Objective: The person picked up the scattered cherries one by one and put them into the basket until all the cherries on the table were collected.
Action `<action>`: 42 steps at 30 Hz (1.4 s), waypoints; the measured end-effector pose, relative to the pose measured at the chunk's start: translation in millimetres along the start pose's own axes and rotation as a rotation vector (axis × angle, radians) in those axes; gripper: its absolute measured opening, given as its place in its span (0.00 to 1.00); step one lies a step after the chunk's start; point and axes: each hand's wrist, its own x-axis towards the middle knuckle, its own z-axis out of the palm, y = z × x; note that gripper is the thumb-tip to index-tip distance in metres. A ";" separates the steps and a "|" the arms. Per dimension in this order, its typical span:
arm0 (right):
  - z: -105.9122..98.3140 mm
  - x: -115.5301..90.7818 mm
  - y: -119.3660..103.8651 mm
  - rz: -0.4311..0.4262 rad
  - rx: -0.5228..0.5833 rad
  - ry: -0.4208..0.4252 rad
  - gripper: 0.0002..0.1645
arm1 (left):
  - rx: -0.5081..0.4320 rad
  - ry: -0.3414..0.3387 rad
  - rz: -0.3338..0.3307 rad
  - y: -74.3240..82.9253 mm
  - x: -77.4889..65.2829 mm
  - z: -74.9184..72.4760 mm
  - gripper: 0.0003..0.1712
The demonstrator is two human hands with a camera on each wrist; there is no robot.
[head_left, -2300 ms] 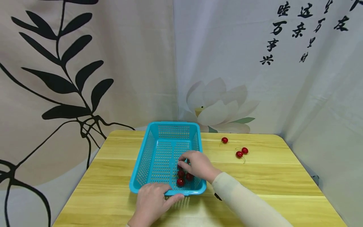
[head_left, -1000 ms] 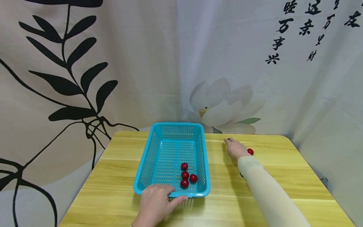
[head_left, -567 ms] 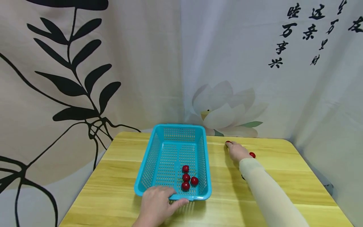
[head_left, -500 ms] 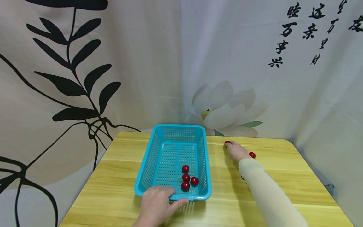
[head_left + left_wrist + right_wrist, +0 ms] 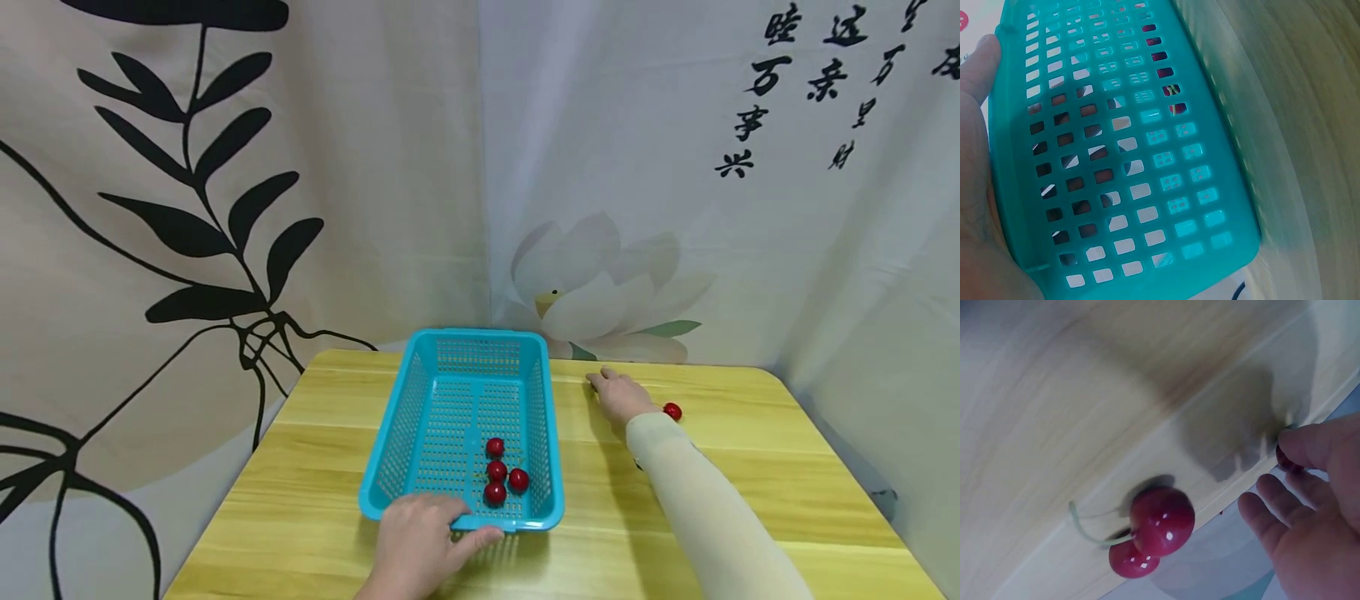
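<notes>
My left hand [image 5: 420, 537] grips the near rim of a blue perforated plastic basket [image 5: 553, 467], thumb outside and fingers over the edge. In the left wrist view the basket's pierced wall [image 5: 1116, 140] fills most of the picture beside that hand. Several red cherries [image 5: 495, 471] lie in the basket's near right part. Toward the table's back edge, my right hand [image 5: 621, 398] pinches a cherry [image 5: 1285, 459] between thumb and finger, seen in the right wrist view. Close by lie two cherries, one [image 5: 1161, 520] with a green stem and another [image 5: 1130, 561] partly behind it.
The wooden table [image 5: 300, 467] carries the basket left of the right arm. A printed curtain [image 5: 390, 167] hangs directly behind the table's back edge, and another stretch [image 5: 870, 317] hangs along the right.
My right hand has gone from inside the basket to the back right of the table, where it has taken a cherry. The left hand has stayed on the rim; the head view has shifted slightly.
</notes>
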 end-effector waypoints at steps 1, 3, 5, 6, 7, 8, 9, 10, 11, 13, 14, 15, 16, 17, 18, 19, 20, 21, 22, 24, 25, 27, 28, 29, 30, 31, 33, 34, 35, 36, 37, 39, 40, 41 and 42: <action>1.5 -0.3 0.7 -0.004 -0.012 -0.010 0.25 | -0.008 -0.001 0.003 0.5 -0.1 0.5 0.29; 4.1 -1.4 0.9 -0.012 -0.031 -0.010 0.24 | -0.019 -0.001 0.011 1.1 0.0 1.0 0.29; 6.6 -2.8 0.2 -0.035 -0.066 0.013 0.22 | -0.024 -0.001 0.016 0.8 0.1 1.6 0.29; 7.7 -3.5 -0.5 -0.050 -0.088 0.029 0.21 | -0.022 -0.002 0.014 0.5 0.1 1.7 0.29; 8.1 -4.7 -1.9 -0.068 -0.104 0.047 0.19 | -0.017 -0.004 0.013 -0.1 -0.1 2.0 0.29; 8.1 -6.5 -3.9 -0.085 -0.119 0.063 0.17 | -0.010 -0.005 0.011 -0.7 -0.3 2.1 0.29; 7.8 -8.6 -5.9 -0.105 -0.132 0.075 0.16 | -0.004 -0.005 0.008 -1.4 -0.4 2.2 0.29; 7.7 -10.7 -7.8 -0.125 -0.143 0.086 0.15 | 0.001 -0.007 0.006 -2.0 -0.7 2.4 0.29; 7.7 -13.2 -9.7 -0.141 -0.135 0.092 0.13 | 0.005 -0.008 0.005 -2.6 -0.8 2.6 0.29; 6.5 -19.8 -13.7 -0.166 -0.096 0.099 0.11 | 0.006 -0.005 0.007 -3.2 -0.7 2.7 0.29; 6.0 -23.6 -15.1 -0.174 -0.069 0.099 0.10 | 0.003 -0.001 0.011 -3.3 -0.5 2.6 0.28; 5.8 -27.2 -16.1 -0.180 -0.036 0.101 0.10 | -0.001 0.003 0.015 -3.3 -0.3 2.5 0.28; 5.5 -31.0 -17.0 -0.180 -0.001 0.103 0.11 | -0.005 0.006 0.018 -3.3 -0.2 2.4 0.28; 4.8 -34.9 -18.1 -0.178 0.041 0.101 0.12 | -0.007 0.008 0.021 -3.3 -0.1 2.2 0.28; 3.6 -38.7 -19.3 -0.173 0.079 0.100 0.14 | -0.009 0.010 0.022 -3.3 -0.1 2.0 0.27; 2.0 -42.3 -20.1 -0.163 0.112 0.097 0.14 | -0.009 0.008 0.022 -3.3 -0.1 1.8 0.27; 0.4 -45.5 -20.4 -0.154 0.141 0.097 0.15 | -0.007 0.004 0.021 -3.3 -0.1 1.6 0.27; -2.2 -48.4 -21.2 -0.142 0.163 0.100 0.15 | -0.006 -0.002 0.018 -3.4 -0.2 1.4 0.27; -5.8 -51.2 -22.4 -0.132 0.180 0.106 0.16 | -0.005 -0.009 0.016 -3.4 -0.3 1.3 0.27; -15.2 -55.6 -25.0 -0.116 0.208 0.141 0.17 | 0.001 -0.022 0.009 -3.3 -0.6 0.9 0.28; -21.3 -57.5 -26.9 -0.109 0.221 0.169 0.17 | 0.003 -0.027 0.006 -3.3 -0.7 0.6 0.28; -34.6 -60.0 -31.9 -0.105 0.256 0.238 0.16 | 0.004 -0.031 0.003 -3.1 -0.9 0.3 0.28; -41.7 -60.2 -35.6 -0.108 0.279 0.276 0.16 | 0.004 -0.030 0.003 -3.4 -0.9 0.1 0.28; -48.6 -60.5 -39.9 -0.109 0.305 0.311 0.15 | 0.005 -0.028 0.003 -3.7 -0.8 -0.1 0.28; -55.1 -60.9 -45.0 -0.115 0.334 0.341 0.15 | 0.004 -0.025 0.005 -3.9 -0.8 -0.1 0.28; -61.0 -61.3 -50.7 -0.126 0.363 0.366 0.15 | 0.003 -0.021 0.007 -4.0 -0.8 -0.2 0.28; -70.2 -62.0 -64.5 -0.157 0.406 0.395 0.14 | -0.001 -0.016 0.009 -3.9 -0.8 -0.5 0.28; -74.3 -62.9 -73.1 -0.178 0.421 0.402 0.13 | 0.000 -0.016 0.009 -3.5 -0.8 -0.8 0.28; -77.0 -63.7 -81.3 -0.203 0.429 0.402 0.12 | 0.000 -0.019 0.008 -3.2 -0.7 -1.2 0.28; -78.3 -64.2 -89.7 -0.230 0.432 0.403 0.12 | 0.000 -0.023 0.006 -2.8 -0.6 -1.7 0.28; -78.7 -64.4 -98.1 -0.265 0.431 0.408 0.12 | 0.001 -0.027 0.004 -2.4 -0.5 -2.1 0.28; -77.9 -65.2 -114.5 -0.332 0.424 0.411 0.13 | 0.002 -0.038 0.002 -1.8 -0.2 -2.7 0.28; -77.1 -65.7 -122.2 -0.368 0.417 0.411 0.15 | 0.003 -0.042 0.002 -1.7 -0.2 -2.8 0.28; -75.6 -66.0 -129.2 -0.401 0.408 0.406 0.16 | 0.004 -0.042 0.004 -1.7 -0.3 -2.7 0.29; -74.0 -66.5 -136.2 -0.431 0.403 0.399 0.17 | 0.004 -0.038 0.008 -1.8 -0.4 -2.6 0.29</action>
